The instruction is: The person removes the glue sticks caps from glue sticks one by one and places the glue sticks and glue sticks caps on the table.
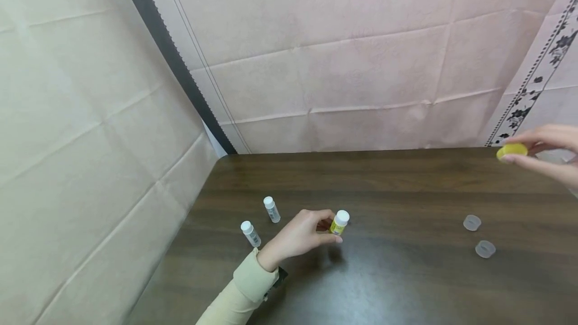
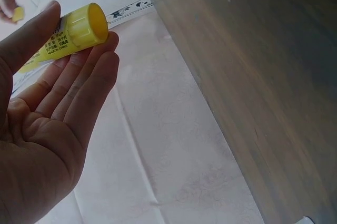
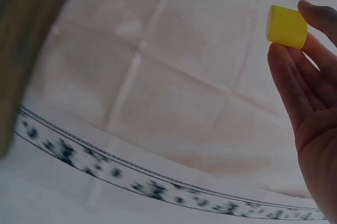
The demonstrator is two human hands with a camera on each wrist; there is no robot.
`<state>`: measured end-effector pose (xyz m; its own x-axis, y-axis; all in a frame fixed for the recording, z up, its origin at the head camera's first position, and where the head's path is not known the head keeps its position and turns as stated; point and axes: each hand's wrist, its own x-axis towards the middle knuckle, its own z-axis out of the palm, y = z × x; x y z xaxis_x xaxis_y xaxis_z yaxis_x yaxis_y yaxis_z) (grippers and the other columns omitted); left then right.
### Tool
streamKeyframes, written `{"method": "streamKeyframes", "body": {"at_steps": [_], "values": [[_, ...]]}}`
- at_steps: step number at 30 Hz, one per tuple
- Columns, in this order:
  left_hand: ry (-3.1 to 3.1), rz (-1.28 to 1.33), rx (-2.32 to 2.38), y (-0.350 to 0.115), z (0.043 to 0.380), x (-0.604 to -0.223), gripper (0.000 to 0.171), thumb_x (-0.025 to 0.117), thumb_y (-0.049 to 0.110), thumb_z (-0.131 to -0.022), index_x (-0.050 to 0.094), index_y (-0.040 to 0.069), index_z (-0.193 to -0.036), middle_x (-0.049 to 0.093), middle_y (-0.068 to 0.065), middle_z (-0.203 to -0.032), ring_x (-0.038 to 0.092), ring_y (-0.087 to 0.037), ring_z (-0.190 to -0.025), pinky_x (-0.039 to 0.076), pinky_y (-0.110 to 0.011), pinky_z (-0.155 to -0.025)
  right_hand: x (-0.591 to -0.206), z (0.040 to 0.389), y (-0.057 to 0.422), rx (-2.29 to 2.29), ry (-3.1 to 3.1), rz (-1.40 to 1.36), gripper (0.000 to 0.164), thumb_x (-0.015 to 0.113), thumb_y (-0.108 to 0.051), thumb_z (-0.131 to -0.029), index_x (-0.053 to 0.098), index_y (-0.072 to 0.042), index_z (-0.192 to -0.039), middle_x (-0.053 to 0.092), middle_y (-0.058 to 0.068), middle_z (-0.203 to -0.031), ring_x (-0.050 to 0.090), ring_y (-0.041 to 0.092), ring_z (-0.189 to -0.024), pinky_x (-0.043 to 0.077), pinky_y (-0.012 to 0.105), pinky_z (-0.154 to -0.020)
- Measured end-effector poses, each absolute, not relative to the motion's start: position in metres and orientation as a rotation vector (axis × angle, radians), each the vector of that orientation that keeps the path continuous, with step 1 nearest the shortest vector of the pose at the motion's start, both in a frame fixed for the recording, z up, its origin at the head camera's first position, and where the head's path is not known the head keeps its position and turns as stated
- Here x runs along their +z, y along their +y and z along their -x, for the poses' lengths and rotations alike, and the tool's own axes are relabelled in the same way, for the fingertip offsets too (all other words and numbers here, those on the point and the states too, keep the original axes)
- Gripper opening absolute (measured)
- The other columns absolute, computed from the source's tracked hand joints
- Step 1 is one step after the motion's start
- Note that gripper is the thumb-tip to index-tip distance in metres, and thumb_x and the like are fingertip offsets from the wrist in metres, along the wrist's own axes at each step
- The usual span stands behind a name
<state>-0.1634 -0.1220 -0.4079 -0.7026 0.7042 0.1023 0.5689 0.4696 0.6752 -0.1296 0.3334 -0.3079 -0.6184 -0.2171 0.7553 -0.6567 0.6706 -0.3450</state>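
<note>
My left hand (image 1: pixel 300 232) pinches a yellow glue stick (image 1: pixel 337 223) upright over the middle of the table, its white top uppermost in the head view. The left wrist view shows the yellow body (image 2: pixel 79 31) between thumb and fingers, with dark print on its side and its round yellow base towards the camera. Off to the right, my right hand (image 1: pixel 553 152) holds a yellow cap (image 1: pixel 511 151) between thumb and fingertips, above the table's far edge. The same cap (image 3: pixel 287 27) shows in the right wrist view.
Two white-topped glue sticks with bluish labels, one farther back (image 1: pixel 272 209) and one nearer (image 1: pixel 251 233), stand left of my left hand. Two translucent caps (image 1: pixel 472 222) lie at the right of the dark wooden table (image 1: pixel 384 285). Pale cloth (image 1: pixel 361 79) hangs behind.
</note>
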Motion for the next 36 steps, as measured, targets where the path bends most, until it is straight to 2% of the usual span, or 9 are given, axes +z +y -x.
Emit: {"method": "streamKeyframes", "body": {"at_steps": [2,3,7,11,16,21,26,33,36], "values": [[2.519,-1.108,1.058,-0.123,0.164,-0.409,0.024,0.082,0.02,-0.087,0.068,0.015,-0.106,0.069,0.011,-0.096,0.065,0.001,-0.091,0.053,-0.02,-0.085,-0.321,0.127,0.327,0.798,-2.197,-0.708,0.027,0.078,0.015,-0.076,0.075,0.0,-0.098,0.065,-0.026,-0.094,0.06,-0.016,-0.081,0.045,0.003,-0.076],[2.519,-1.111,1.058,-0.123,0.164,-0.41,0.024,0.082,0.02,-0.087,0.068,0.015,-0.105,0.069,0.011,-0.096,0.065,0.001,-0.09,0.053,-0.02,-0.085,-0.328,0.126,0.325,0.785,-2.214,-0.715,0.026,0.08,0.014,-0.073,0.074,0.004,-0.096,0.067,-0.024,-0.092,0.06,-0.016,-0.08,0.046,0.003,-0.075],[2.521,-1.125,1.052,-0.123,0.164,-0.412,0.024,0.081,0.021,-0.087,0.068,0.014,-0.106,0.069,0.011,-0.096,0.064,0.001,-0.091,0.052,-0.02,-0.085,-0.358,0.123,0.317,0.658,-2.376,-0.655,0.041,0.088,0.007,-0.064,0.076,-0.016,-0.096,0.068,-0.023,-0.088,0.059,-0.017,-0.08,0.045,0.004,-0.072],[2.505,-1.136,1.044,-0.122,0.164,-0.413,0.024,0.08,0.022,-0.088,0.068,0.014,-0.107,0.069,0.011,-0.096,0.064,0.002,-0.092,0.052,-0.019,-0.085,-0.389,0.121,0.309,0.602,-2.534,-0.668,0.039,0.09,-0.005,-0.069,0.073,-0.026,-0.098,0.069,-0.021,-0.087,0.062,-0.009,-0.078,0.046,0.008,-0.069],[2.505,-1.149,1.043,-0.121,0.164,-0.414,0.024,0.081,0.023,-0.088,0.068,0.014,-0.106,0.07,0.011,-0.095,0.065,0.001,-0.092,0.052,-0.018,-0.085,-0.414,0.118,0.302,0.662,-2.646,-0.687,0.03,0.086,-0.01,-0.079,0.071,-0.026,-0.1,0.069,-0.018,-0.09,0.064,-0.004,-0.081,0.049,0.01,-0.069],[2.511,-1.159,1.041,-0.12,0.166,-0.416,0.024,0.08,0.024,-0.088,0.068,0.014,-0.106,0.07,0.01,-0.096,0.065,0.001,-0.091,0.052,-0.018,-0.085,-0.431,0.116,0.3,0.677,-2.624,-0.745,0.032,0.086,-0.004,-0.076,0.072,-0.023,-0.097,0.069,-0.017,-0.091,0.064,-0.003,-0.08,0.049,0.011,-0.067],[2.495,-1.161,1.057,-0.118,0.166,-0.419,0.025,0.081,0.023,-0.088,0.068,0.013,-0.107,0.07,0.01,-0.097,0.065,0.001,-0.092,0.052,-0.018,-0.085,-0.443,0.114,0.3,0.619,-2.62,-0.755,0.032,0.088,-0.007,-0.073,0.073,-0.024,-0.096,0.068,-0.02,-0.091,0.063,-0.003,-0.08,0.047,0.011,-0.068],[2.502,-1.143,1.063,-0.12,0.168,-0.418,0.025,0.081,0.023,-0.088,0.068,0.013,-0.106,0.07,0.009,-0.096,0.064,0.001,-0.091,0.052,-0.018,-0.085,-0.451,0.111,0.302,0.54,-2.7,-0.681,0.027,0.088,-0.015,-0.076,0.074,-0.023,-0.098,0.07,-0.014,-0.094,0.064,0.001,-0.084,0.053,0.025,-0.066],[2.494,-1.124,1.07,-0.12,0.17,-0.418,0.025,0.081,0.023,-0.088,0.068,0.013,-0.107,0.07,0.01,-0.096,0.064,0.001,-0.091,0.052,-0.018,-0.085,-0.455,0.11,0.303,0.517,-2.7,-0.686,0.028,0.089,-0.014,-0.075,0.074,-0.022,-0.097,0.07,-0.013,-0.094,0.065,0.003,-0.084,0.053,0.027,-0.065]]}}
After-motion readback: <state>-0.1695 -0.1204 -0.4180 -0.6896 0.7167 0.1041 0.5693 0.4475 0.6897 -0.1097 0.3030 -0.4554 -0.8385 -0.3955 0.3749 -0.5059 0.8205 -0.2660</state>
